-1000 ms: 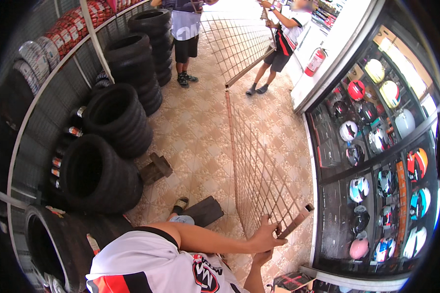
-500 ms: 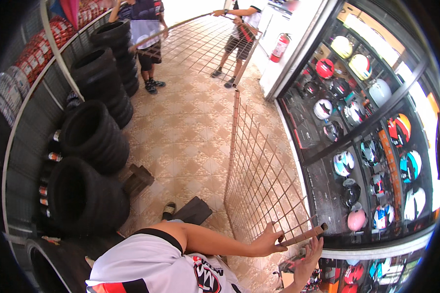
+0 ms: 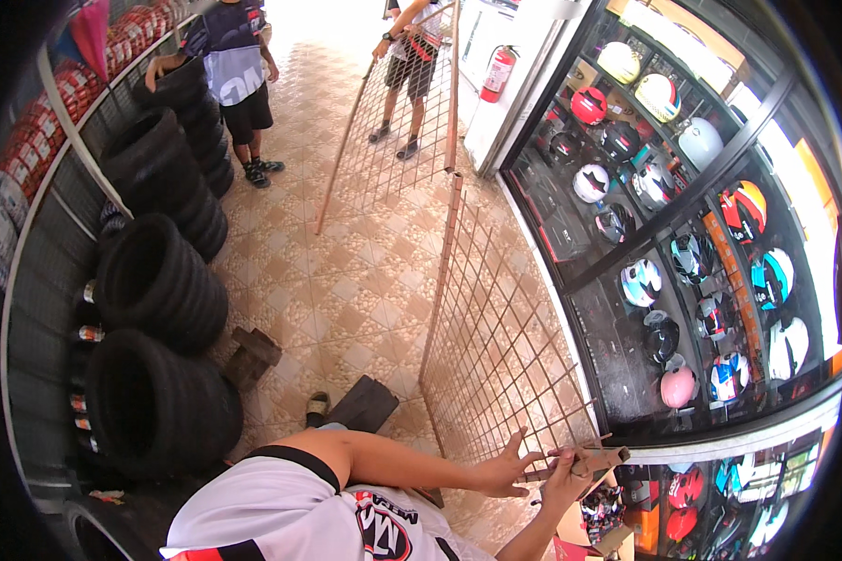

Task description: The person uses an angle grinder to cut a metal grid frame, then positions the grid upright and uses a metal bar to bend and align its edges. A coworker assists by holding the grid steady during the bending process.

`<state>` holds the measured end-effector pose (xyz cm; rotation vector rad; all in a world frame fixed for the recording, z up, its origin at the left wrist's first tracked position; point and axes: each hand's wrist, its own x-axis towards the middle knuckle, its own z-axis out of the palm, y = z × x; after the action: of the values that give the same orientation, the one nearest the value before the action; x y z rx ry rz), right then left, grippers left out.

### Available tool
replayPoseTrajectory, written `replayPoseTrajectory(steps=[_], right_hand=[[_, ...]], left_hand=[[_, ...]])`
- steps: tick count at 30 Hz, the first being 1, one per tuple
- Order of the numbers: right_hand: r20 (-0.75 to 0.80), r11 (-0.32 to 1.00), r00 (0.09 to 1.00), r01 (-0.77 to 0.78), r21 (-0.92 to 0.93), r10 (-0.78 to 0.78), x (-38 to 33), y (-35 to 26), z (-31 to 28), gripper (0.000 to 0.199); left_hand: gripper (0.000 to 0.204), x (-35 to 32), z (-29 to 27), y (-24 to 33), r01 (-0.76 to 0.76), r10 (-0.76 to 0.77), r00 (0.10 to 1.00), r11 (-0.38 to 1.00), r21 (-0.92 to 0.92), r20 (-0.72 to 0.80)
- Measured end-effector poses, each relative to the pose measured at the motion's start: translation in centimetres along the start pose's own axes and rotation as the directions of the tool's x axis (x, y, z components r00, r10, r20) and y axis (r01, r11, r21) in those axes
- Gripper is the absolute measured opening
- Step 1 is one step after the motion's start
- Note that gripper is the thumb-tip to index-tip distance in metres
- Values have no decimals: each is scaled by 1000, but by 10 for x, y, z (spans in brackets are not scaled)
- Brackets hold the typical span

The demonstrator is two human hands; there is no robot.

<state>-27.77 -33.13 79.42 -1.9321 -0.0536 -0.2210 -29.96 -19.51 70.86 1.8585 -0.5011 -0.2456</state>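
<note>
A rusty metal grid panel (image 3: 496, 346) stands upright on its lower edge and runs away from me along the glass display case. My left hand (image 3: 505, 469) is at the panel's near end, thumb and fingers about the end bar, with the forefinger stretched over the mesh. Beside it, my right hand (image 3: 563, 481) is closed around the same bar, close to the corner. Beyond it, a co-worker's hand (image 3: 382, 49) holds a second grid panel (image 3: 393, 122), which meets the far end of mine. Parts of my fingers are hidden by the bar.
Stacks of black tyres (image 3: 164, 271) line the left side. The display case (image 3: 617, 346) of helmets borders the right. On the tiled floor (image 3: 337, 299) lie a dark flat piece (image 3: 365, 404) and a brown block (image 3: 251, 357). Another person (image 3: 243, 84) stands by the tyres.
My right hand has closed on the bar near the corner. The far panel has swung inward, its free end dropping toward the floor. The person by the tyres no longer touches it.
</note>
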Motion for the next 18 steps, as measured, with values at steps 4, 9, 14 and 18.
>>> replayPoseTrajectory(steps=[4, 9, 14, 18], right_hand=[[-84, 1000, 996, 0, 24, 2, -5, 9, 0, 36], [-102, 999, 994, 32, -1, -32, -13, 7, 2, 36], [-99, 994, 995, 33, 104, -23, -22, -2, 13, 37], [-58, 993, 998, 12, 120, -5, -28, -8, 23, 36]], left_hand=[[102, -3, -12, -4, -2, 0, 992, 1000, 13, 123], [99, -10, -33, -1, -21, 17, 974, 1000, 13, 224], [80, -14, -41, -8, -18, 21, 971, 1000, -14, 240], [70, -14, -35, -25, -197, 190, 962, 980, 17, 194]])
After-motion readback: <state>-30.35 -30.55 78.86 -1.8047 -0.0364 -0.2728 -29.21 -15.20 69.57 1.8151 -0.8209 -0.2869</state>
